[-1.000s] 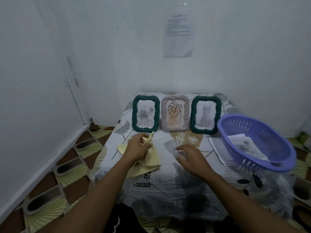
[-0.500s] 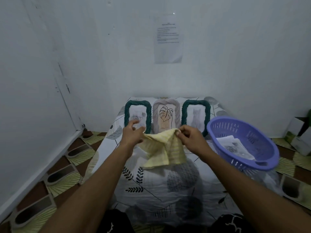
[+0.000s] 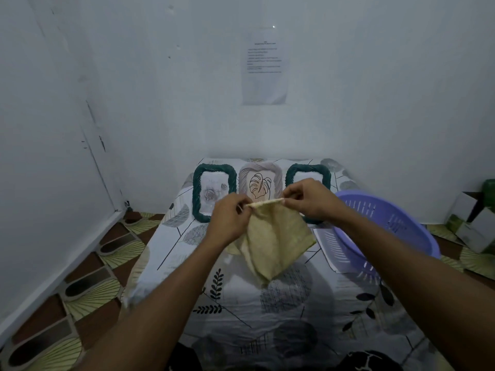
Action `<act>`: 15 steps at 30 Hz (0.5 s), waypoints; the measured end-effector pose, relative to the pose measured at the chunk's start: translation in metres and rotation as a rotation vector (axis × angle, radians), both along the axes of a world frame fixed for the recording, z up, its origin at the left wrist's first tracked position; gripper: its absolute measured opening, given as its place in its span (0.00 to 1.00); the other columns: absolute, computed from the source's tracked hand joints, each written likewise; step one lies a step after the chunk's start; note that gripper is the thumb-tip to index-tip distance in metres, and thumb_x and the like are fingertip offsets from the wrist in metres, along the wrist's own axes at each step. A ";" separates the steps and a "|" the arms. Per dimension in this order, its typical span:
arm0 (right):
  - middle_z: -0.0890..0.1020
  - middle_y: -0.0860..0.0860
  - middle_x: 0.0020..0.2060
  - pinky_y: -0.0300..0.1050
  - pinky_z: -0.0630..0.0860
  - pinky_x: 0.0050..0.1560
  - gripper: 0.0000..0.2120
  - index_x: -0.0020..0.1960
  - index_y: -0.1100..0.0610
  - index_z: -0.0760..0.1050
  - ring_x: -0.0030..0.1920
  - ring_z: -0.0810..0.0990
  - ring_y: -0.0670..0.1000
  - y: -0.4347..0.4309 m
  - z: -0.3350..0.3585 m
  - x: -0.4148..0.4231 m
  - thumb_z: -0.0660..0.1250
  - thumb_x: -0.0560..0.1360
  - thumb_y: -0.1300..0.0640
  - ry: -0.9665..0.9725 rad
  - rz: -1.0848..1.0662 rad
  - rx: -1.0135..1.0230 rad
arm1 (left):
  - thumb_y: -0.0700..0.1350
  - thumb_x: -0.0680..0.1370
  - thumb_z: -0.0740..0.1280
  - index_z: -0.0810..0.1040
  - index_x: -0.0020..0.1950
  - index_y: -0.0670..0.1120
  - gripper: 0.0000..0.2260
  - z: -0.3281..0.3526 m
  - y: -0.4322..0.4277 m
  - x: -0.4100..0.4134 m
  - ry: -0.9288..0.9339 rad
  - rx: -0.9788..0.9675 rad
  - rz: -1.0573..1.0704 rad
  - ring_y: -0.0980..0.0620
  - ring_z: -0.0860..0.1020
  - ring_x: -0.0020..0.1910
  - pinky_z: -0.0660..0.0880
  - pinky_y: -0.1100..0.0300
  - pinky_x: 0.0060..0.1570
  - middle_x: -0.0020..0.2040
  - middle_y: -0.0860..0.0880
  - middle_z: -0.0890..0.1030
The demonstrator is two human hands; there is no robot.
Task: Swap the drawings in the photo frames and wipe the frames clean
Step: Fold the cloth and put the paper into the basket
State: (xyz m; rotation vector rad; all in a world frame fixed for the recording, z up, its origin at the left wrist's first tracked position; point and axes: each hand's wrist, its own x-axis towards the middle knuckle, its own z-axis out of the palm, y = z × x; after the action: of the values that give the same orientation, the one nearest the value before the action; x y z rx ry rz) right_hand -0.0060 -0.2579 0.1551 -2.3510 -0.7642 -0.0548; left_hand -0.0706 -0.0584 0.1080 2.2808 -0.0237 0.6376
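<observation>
White walls (image 3: pixel 348 116) meet in a corner behind a low worktop (image 3: pixel 267 317) draped in a leaf-print sheet, with a printed notice (image 3: pixel 265 68) taped above it. Three frames stand in a row along its far edge. The green left frame (image 3: pixel 197 194) shows a rose drawing (image 3: pixel 211 194), and the grey middle frame (image 3: pixel 278 175) a leaf drawing (image 3: pixel 259 185). The picture in the green right frame (image 3: pixel 308 169) is mostly hidden behind the right hand (image 3: pixel 310 202).

Both hands are raised in front of the frames, each grip clamped on the top edge of a yellow cloth (image 3: pixel 273 236). The left hand (image 3: pixel 227 220) pinches one end and the right hand the other, with the edge stretched between them. The cloth hangs down over the middle of the worktop.

A purple basket (image 3: pixel 388 223) sits on the right side, just beside the right frame, on a sheet of paper (image 3: pixel 324 243). Patterned tiles (image 3: pixel 88 285) cover the floor.
</observation>
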 end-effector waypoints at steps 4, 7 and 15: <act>0.80 0.49 0.39 0.43 0.72 0.39 0.06 0.48 0.56 0.80 0.42 0.78 0.51 -0.003 0.008 0.000 0.64 0.77 0.57 -0.135 0.045 -0.353 | 0.39 0.75 0.65 0.80 0.43 0.48 0.06 0.031 0.017 0.008 0.062 0.112 -0.009 0.47 0.78 0.43 0.75 0.54 0.44 0.44 0.47 0.81; 0.79 0.49 0.43 0.45 0.70 0.42 0.06 0.50 0.55 0.76 0.45 0.77 0.53 0.000 0.022 0.004 0.60 0.79 0.56 -0.223 -0.032 -0.170 | 0.39 0.73 0.64 0.76 0.37 0.53 0.09 0.052 0.025 0.012 0.089 0.116 -0.034 0.47 0.78 0.43 0.75 0.53 0.44 0.43 0.48 0.81; 0.83 0.53 0.49 0.41 0.65 0.44 0.07 0.51 0.55 0.79 0.49 0.79 0.53 -0.001 0.050 0.009 0.63 0.79 0.55 -0.311 0.051 -0.171 | 0.39 0.79 0.57 0.71 0.49 0.47 0.05 0.063 0.036 0.014 0.153 0.148 -0.139 0.48 0.74 0.43 0.69 0.56 0.40 0.48 0.45 0.77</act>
State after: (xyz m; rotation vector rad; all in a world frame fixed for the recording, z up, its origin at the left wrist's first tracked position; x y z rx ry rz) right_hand 0.0028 -0.2588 0.2050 -2.5163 -1.0120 -0.3525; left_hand -0.0563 -0.0227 0.1709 2.4395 -0.1587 0.3990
